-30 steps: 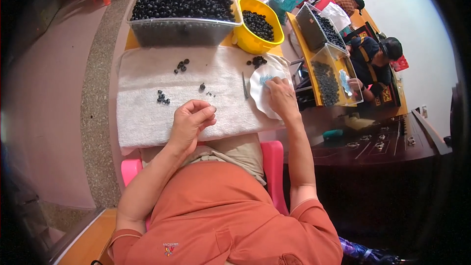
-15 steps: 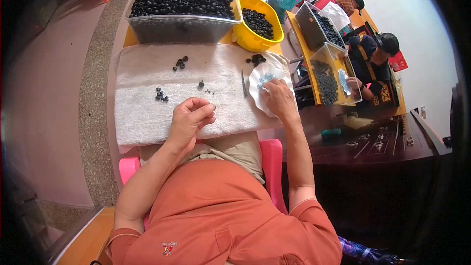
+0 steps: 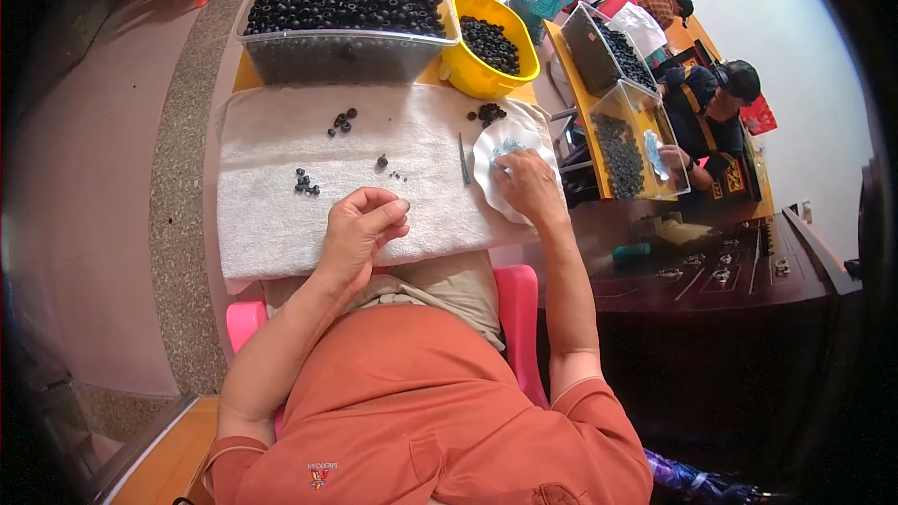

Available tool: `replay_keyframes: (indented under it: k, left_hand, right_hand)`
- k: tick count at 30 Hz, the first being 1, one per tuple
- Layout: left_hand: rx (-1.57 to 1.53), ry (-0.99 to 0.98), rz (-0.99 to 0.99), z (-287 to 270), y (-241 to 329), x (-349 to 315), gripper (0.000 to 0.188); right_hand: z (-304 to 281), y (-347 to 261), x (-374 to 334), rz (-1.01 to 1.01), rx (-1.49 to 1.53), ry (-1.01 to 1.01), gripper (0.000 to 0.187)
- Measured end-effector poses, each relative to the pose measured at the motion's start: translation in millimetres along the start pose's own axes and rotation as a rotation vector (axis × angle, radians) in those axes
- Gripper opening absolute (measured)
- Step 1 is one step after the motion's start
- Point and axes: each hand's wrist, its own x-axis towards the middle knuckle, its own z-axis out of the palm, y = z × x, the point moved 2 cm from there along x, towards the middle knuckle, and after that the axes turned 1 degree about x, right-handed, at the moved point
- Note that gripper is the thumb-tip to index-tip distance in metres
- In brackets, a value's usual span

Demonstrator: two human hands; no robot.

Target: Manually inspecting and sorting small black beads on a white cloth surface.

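Note:
My left hand [image 3: 367,222] is closed in a pinch above the near edge of the white towel [image 3: 271,224], with a tiny dark piece just showing at the fingertips. On the right, my right hand [image 3: 531,185] reaches into a white wavy-rimmed dish [image 3: 484,178], its fingers bunched at a heap of small light-blue bits [image 3: 508,146]. What those fingertips hold is hidden. Beside the dish lies a pair of slim dark tweezers [image 3: 464,159]. Small black round parts sit on the towel in groups: far left [image 3: 342,122], near left [image 3: 306,182] and by the dish [image 3: 488,114]. A single black part [image 3: 382,161] lies mid-towel beside several specks.
A large clear bin [image 3: 341,56] full of black parts stands behind the towel, next to a yellow tub [image 3: 482,86] of the same. To the right, a co-worker [image 3: 711,112] sits at another table with clear bins [image 3: 617,145]. A pink chair [image 3: 520,318] surrounds me.
My right hand's fingertips have shifted slightly nearer to me within the dish. My left hand keeps its pinch in the same place.

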Motion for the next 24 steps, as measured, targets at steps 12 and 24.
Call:
replay_keyframes:
  k: [12, 24]
  left_hand:
    - [0.016, 0.0, 0.0, -0.5, -0.6, 0.7, 0.01]
    - [0.102, 0.008, 0.272, 19.1, 30.0, -21.3, 0.008]
  right_hand:
    - [-0.7, 2.7, -1.2, -0.033, -0.011, -0.037, 0.014]
    - [3.3, 5.8, -5.0, -0.066, 0.047, 0.016, 0.01]
